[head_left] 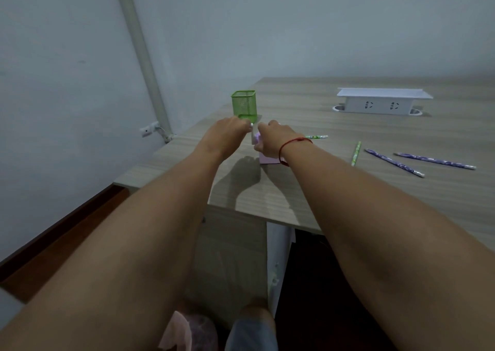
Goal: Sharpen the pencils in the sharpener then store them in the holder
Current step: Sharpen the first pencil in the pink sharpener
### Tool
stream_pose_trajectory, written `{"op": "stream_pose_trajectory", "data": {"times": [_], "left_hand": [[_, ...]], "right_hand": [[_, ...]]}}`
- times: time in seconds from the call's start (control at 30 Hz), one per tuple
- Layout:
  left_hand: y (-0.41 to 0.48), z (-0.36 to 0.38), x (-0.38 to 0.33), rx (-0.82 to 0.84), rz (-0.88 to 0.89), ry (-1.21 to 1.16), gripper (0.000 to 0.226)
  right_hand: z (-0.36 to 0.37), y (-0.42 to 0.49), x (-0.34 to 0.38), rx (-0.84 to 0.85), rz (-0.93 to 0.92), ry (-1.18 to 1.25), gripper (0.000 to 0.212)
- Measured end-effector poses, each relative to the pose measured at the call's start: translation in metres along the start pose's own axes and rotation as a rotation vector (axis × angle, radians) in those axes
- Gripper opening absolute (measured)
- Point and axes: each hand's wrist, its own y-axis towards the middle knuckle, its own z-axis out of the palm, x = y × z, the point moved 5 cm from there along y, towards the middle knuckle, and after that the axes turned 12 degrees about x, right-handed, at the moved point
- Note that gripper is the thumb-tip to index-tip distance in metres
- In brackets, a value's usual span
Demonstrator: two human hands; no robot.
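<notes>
Grey walls meet in a corner behind the wood-grain surface (pixel 321 190). The right grip (pixel 270 139) curls over the pink sharpener (pixel 269 160), holding it down. The left grip (pixel 227 133), fingers curled, pinches what looks like a pencil (pixel 251 124); only its white end shows, so its axis cannot be told. The green mesh holder (pixel 243 106) stands just beyond at 12 o'clock, nearer the left grip. Four loose pencils (pixel 393 162) lie at 3 o'clock of the right grip.
</notes>
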Motion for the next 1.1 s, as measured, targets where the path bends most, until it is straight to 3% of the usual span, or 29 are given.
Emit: {"op": "stream_pose_trajectory", "data": {"times": [0.37,0.67,1.1], "left_hand": [[-0.028,0.012,-0.017,0.057,0.030,-0.029,0.016],[-0.024,0.044,-0.022,0.316,-0.119,-0.033,0.023],[0.014,0.060,0.001,0.432,-0.114,-0.068,0.030]], "right_hand": [[0.000,-0.001,0.002,-0.008,0.000,-0.032,0.047],[0.001,0.000,0.001,-0.014,-0.018,-0.018,0.047],[0.008,0.008,-0.001,-0.068,-0.059,-0.020,0.043]]}}
